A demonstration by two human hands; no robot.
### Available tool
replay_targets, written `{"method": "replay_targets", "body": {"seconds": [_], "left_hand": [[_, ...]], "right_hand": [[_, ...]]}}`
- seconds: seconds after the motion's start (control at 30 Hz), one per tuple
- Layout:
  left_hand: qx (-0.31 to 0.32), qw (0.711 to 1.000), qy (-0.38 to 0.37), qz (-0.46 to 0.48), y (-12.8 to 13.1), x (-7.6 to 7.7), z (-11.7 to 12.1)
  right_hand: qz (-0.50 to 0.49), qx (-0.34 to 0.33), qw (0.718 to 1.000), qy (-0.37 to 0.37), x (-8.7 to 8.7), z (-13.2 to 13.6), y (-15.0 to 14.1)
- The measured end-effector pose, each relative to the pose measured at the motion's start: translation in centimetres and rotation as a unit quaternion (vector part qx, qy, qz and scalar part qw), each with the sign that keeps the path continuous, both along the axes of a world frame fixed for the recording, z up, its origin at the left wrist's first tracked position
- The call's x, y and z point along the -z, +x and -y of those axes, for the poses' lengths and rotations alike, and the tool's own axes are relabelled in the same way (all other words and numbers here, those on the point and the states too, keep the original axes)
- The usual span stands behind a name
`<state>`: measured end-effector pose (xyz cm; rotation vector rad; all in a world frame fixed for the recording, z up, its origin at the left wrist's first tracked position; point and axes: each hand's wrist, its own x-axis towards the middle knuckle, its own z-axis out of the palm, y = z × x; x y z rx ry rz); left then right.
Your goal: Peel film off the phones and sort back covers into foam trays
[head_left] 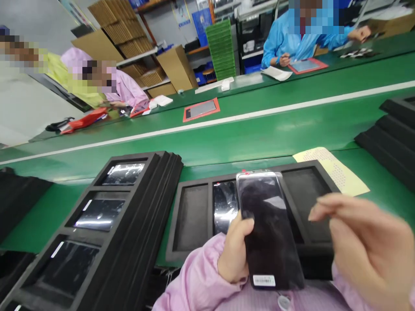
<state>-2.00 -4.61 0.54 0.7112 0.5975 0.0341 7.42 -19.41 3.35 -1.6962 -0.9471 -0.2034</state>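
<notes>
No readable text, white barcode sticker (263,280) on bottom of glass panel (269,229), print too small, blue wall poster (182,13) blurred

A factory assembly line: green conveyor belt (227,142), foam trays (194,190) (stacked), smocked workers (282,39).

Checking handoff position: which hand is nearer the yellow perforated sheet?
Right. The right hand hovers just below the yellow perforated sheet; the left hand is farther left, holding the dark glass panel.
</notes>
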Motion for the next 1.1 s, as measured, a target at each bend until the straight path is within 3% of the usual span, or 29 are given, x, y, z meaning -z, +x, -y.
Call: {"method": "replay_targets", "body": {"seconds": [0.07, 0.2, 0.27, 0.33, 0.47, 0.53, 0.6, 0.7, 0.8, 0.9, 1.1], "left_hand": [[-0.008, 0.999, -0.022, 0.024, 0.3, 0.0, 0.0], [-0.009, 0.996, -0.01, 0.089, 0.6, 0.1, 0.3], [0.004, 0.995, -0.003, 0.099, 0.7, 0.3, 0.3], [0.005, 0.997, 0.002, 0.081, 0.7, 0.4, 0.3], [-0.034, 0.999, -0.006, 0.014, 0.8, 0.6, 0.0], [-0.055, 0.998, -0.032, -0.007, 0.8, 0.6, -0.3], [-0.052, 0.995, -0.074, -0.041, 1.0, 0.4, -0.7], [-0.059, 0.981, -0.142, -0.121, 1.3, -0.3, -1.3], [-0.109, 0.966, -0.157, -0.172, 1.5, -0.9, -1.6], [-0.114, 0.974, -0.114, -0.161, 1.3, -0.9, -1.5], [-0.102, 0.99, -0.031, -0.093, 0.7, -0.1, -1.5]], "right_hand": [[-0.119, 0.033, 0.992, -0.002, 1.1, -0.1, 0.8], [-0.289, -0.057, 0.943, -0.152, 3.1, -1.0, 1.2], [-0.372, -0.09, 0.908, -0.171, 3.7, -1.3, 1.1], [-0.468, -0.099, 0.871, -0.107, 4.1, -1.2, 1.2], [-0.596, -0.068, 0.793, 0.107, 5.2, -0.8, 1.8], [-0.629, -0.132, 0.746, 0.174, 5.8, -0.4, 2.1], [-0.638, -0.191, 0.719, 0.2, 6.2, 0.0, 2.3], [-0.631, -0.189, 0.725, 0.204, 6.3, 0.4, 2.2], [-0.633, -0.162, 0.729, 0.206, 6.0, 0.3, 2.1], [-0.632, -0.101, 0.738, 0.212, 5.7, 0.2, 2.4], [-0.596, 0.084, 0.761, 0.241, 5.3, 0.9, 4.3]]}}
